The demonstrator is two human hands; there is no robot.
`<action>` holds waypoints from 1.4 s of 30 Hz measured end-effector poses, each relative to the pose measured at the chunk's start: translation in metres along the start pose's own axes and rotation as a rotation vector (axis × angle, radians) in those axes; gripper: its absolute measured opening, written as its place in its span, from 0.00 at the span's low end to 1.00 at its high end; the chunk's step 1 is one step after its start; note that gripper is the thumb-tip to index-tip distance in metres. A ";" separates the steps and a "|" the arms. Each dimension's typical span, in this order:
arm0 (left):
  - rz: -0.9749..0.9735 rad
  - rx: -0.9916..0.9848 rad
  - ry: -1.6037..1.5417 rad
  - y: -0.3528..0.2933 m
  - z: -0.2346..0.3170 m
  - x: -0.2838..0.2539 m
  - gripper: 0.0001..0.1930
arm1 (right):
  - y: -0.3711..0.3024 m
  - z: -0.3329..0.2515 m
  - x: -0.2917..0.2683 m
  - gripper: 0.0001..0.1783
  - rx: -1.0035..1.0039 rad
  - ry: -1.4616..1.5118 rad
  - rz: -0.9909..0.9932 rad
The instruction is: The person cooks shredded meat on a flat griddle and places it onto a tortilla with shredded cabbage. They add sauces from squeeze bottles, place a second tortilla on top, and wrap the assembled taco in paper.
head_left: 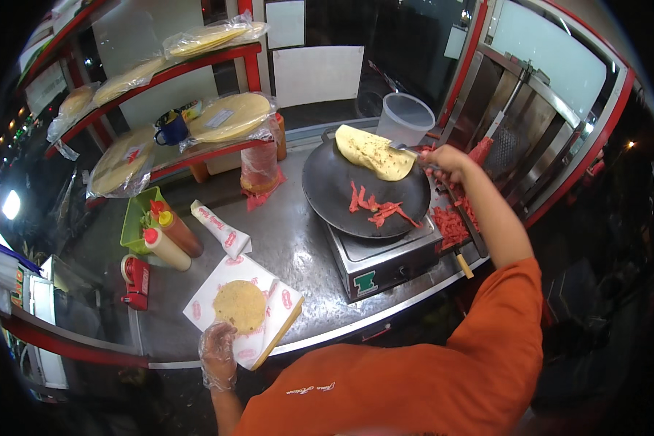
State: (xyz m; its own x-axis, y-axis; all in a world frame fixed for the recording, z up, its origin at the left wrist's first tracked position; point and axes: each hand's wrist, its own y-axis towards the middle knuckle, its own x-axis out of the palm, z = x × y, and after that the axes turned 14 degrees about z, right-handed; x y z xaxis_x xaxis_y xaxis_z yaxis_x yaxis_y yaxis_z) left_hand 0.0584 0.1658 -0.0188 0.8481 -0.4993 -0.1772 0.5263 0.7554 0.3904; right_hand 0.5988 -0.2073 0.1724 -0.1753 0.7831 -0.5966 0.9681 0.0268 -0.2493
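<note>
My right hand (448, 163), bare, is closed around the handle of a metal utensil (402, 147); its kind is hard to tell. The utensil's end meets a folded yellow flatbread (370, 154) at the far side of a black round pan (327, 196). Red meat strips (382, 210) lie in the pan's near half. In a clear plastic glove, my left hand (219, 354) has its fingers drawn together at the near edge of a small round flatbread (240, 307). That flatbread rests on printed white wrapping paper (203, 299). What the fingertips pinch is hidden.
The pan sits on a steel stove (376, 272). Red meat pieces (450, 225) and a wooden-handled tool (463, 265) lie to its right. Sauce bottles (168, 247), a wrapped roll (221, 229) and a red tape dispenser (136, 282) stand or lie left. Bagged flatbreads (232, 116) fill shelves.
</note>
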 end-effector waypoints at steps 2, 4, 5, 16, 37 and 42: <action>0.024 -0.095 -0.093 0.002 0.001 0.002 0.09 | 0.008 0.012 0.023 0.17 -0.080 0.060 0.068; -0.003 -0.082 -0.113 0.011 0.005 0.004 0.07 | 0.011 0.001 0.038 0.17 -0.258 0.003 0.138; 0.007 -0.173 -0.141 0.016 0.008 0.005 0.08 | 0.011 -0.012 0.040 0.16 -0.419 -0.069 0.218; -0.061 -0.077 -0.055 0.022 0.021 0.012 0.09 | -0.044 -0.045 -0.018 0.20 -1.442 -0.951 0.595; -0.061 -0.082 -0.092 0.034 0.041 0.024 0.09 | 0.015 0.018 -0.024 0.18 -0.263 -0.072 0.076; -0.110 -0.022 -0.093 0.028 0.056 0.038 0.10 | 0.021 -0.012 0.062 0.17 -1.042 -0.466 0.754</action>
State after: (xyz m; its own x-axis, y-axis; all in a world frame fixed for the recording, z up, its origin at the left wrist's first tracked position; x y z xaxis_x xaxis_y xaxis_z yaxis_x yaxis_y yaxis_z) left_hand 0.1021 0.1441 0.0361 0.7767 -0.6157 -0.1330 0.6175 0.7027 0.3534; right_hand 0.6102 -0.1510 0.1393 0.6069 0.5417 -0.5816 0.5036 0.3040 0.8087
